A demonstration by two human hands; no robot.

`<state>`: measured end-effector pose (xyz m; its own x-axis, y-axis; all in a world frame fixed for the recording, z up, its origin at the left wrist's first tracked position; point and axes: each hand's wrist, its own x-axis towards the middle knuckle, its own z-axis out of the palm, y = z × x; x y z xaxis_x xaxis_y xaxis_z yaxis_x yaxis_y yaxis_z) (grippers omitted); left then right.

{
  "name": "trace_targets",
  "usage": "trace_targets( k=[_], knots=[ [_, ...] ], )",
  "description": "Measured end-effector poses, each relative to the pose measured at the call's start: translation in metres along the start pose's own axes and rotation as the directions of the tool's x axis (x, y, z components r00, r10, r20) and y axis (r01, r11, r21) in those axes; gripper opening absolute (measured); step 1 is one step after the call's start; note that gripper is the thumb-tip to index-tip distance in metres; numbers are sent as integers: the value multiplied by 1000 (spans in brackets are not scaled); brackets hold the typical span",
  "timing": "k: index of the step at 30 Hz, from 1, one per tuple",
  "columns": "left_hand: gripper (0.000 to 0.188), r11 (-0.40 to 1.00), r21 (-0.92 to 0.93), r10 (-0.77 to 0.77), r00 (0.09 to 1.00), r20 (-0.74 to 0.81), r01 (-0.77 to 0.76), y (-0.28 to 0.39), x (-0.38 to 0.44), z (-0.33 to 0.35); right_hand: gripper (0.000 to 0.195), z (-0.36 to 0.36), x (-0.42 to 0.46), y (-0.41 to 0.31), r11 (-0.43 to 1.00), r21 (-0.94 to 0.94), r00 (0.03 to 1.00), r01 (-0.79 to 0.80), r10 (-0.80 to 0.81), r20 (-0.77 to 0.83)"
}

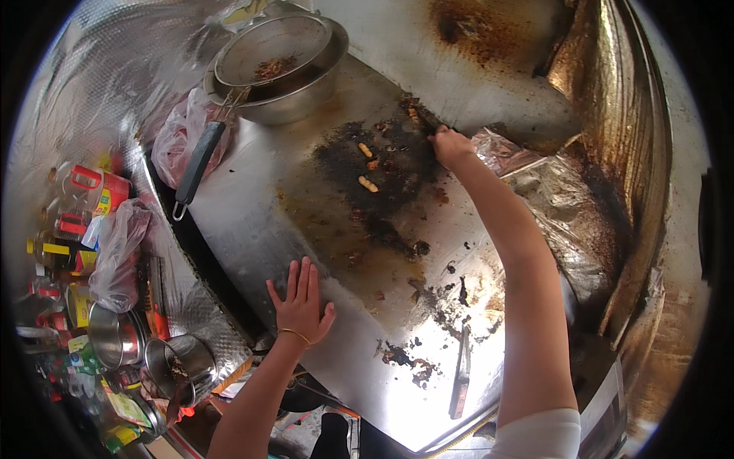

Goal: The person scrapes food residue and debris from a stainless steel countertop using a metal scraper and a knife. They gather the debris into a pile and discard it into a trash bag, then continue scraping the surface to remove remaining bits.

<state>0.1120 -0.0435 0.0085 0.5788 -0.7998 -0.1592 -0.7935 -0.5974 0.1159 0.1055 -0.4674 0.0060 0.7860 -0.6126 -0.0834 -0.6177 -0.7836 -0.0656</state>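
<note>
My left hand (299, 304) lies palm down on the bare steel of a griddle plate (241, 195), fingers spread and holding nothing. Farther off, my right hand (453, 148) is closed around a dark, narrow tool (425, 117), perhaps a scraper; its far end meets the plate's back edge and blends into the soot. Black burnt residue (350, 143) coats the plate's middle. Two tan, peanut-shaped pieces (367, 183) rest on it. Loose charred flakes (410, 361) are scattered nearer me. Beside them lies a flat-bladed tool with a riveted wooden handle (459, 396).
A mesh strainer (275, 49) sits in a steel bowl (287, 109) at the back left, its black handle (199, 163) jutting over the edge near a plastic bag (178, 137). Bottles and steel pots (178, 367) crowd the left. Greasy foil (608, 172) lines the right.
</note>
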Motion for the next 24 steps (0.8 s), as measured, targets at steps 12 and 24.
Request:
trace_targets(
  k=[12, 24],
  knots=[
    [74, 1000, 21, 12, 1000, -5, -12, 2, 1, 0, 37, -3, -60, -61, 979, 67, 969, 195, -203, 143],
    [72, 1000, 15, 21, 1000, -10, -21, 1, 1, -1, 36, 2, -105, -77, 963, 68, 943, 262, -271, 193]
  ],
)
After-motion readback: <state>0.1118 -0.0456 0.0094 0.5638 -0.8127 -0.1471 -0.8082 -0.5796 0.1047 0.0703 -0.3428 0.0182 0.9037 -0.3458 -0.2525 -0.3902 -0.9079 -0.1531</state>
